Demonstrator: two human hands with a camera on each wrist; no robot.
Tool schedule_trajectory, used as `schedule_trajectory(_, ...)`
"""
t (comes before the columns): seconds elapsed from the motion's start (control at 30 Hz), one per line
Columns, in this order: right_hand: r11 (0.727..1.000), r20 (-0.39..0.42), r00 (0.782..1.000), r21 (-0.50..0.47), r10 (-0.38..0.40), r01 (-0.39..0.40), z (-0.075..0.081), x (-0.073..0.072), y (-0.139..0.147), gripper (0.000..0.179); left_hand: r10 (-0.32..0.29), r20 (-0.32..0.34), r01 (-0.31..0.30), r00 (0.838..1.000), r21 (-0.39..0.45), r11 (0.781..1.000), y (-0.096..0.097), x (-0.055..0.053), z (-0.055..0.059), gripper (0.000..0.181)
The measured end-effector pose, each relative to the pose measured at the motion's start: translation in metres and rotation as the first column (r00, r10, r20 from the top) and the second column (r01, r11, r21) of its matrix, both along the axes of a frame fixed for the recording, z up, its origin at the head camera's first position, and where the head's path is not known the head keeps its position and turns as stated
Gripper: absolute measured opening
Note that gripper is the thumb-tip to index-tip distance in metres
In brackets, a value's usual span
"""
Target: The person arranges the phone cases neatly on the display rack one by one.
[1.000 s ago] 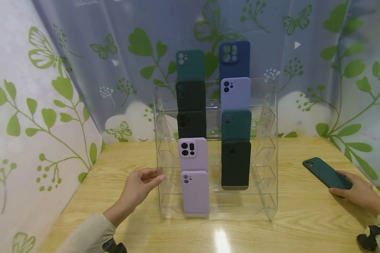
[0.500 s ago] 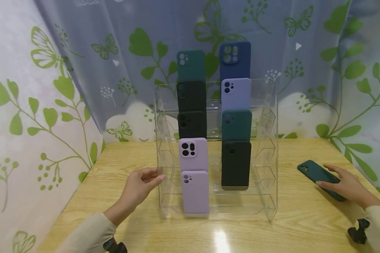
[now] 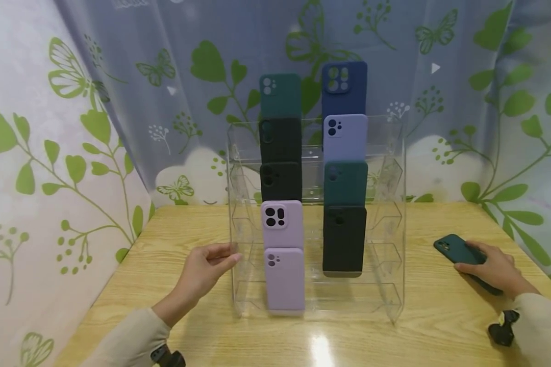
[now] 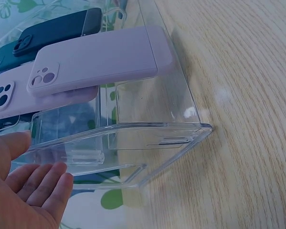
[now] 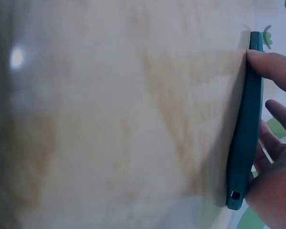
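A clear acrylic display stand (image 3: 385,293) holds two columns of phone cases. My left hand (image 3: 206,270) holds its left side panel, the panel edge between thumb and fingers (image 4: 40,188). Low in the left column are a lilac case (image 3: 285,285) and another lilac case (image 3: 290,232) with a larger camera opening. To the right, a dark green phone case (image 3: 459,250) lies low over the table, slanted, camera cutouts facing up and away. My right hand (image 3: 493,270) grips it across the width. The right wrist view shows the green case edge-on, the thumb on its edge.
Higher in the left column stand dark cases (image 3: 281,181) and a teal case (image 3: 280,97). The right column has a navy case (image 3: 355,97), a lavender case (image 3: 346,148), a teal case (image 3: 346,191) and a black case (image 3: 343,244). Patterned curtains surround the wooden table (image 3: 193,341).
My right hand has moved left and further over the green case, which has shifted slightly left and toward me. My left hand stays on the stand; the view has shifted slightly.
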State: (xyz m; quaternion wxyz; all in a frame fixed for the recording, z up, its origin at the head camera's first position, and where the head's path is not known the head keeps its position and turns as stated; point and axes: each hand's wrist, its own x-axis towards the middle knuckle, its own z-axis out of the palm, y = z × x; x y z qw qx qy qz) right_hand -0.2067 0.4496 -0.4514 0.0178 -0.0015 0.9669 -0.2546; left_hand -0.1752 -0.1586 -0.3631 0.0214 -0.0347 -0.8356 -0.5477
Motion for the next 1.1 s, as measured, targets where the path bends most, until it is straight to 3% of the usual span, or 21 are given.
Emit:
schedule_trajectory(0.2,1.0,-0.085,0.996,-0.009,-0.018,0.017,0.008,-0.005,-0.009,0.091,-0.002,0.002,0.002,1.0,-0.001,1.0,0.0,0.0,0.0,0.038)
schedule_trajectory(0.37,0.996,-0.106,0.992,-0.058,-0.075,0.069,0.027,-0.004,-0.023,0.1,0.003,0.008,-0.003,1.0,-0.005,1.0,0.0,0.001,0.0,0.038)
schedule_trajectory(0.53,0.989,-0.131,0.985,-0.107,-0.116,0.103,0.049,0.001,-0.038,0.098,0.0,0.01,0.0,1.0,-0.003,1.0,0.001,0.001,0.001,0.039)
schedule_trajectory(0.77,0.97,-0.164,0.977,-0.222,-0.135,0.097,0.077,0.013,-0.06,0.097,-0.011,0.002,0.011,1.0,0.004,1.0,0.001,0.0,0.001,0.038)
schedule_trajectory(1.1,0.969,-0.246,0.959,-0.232,-0.141,0.083,0.119,0.044,-0.102,0.103,-0.022,0.018,0.022,1.0,-0.007,1.0,-0.001,0.001,0.002,0.041)
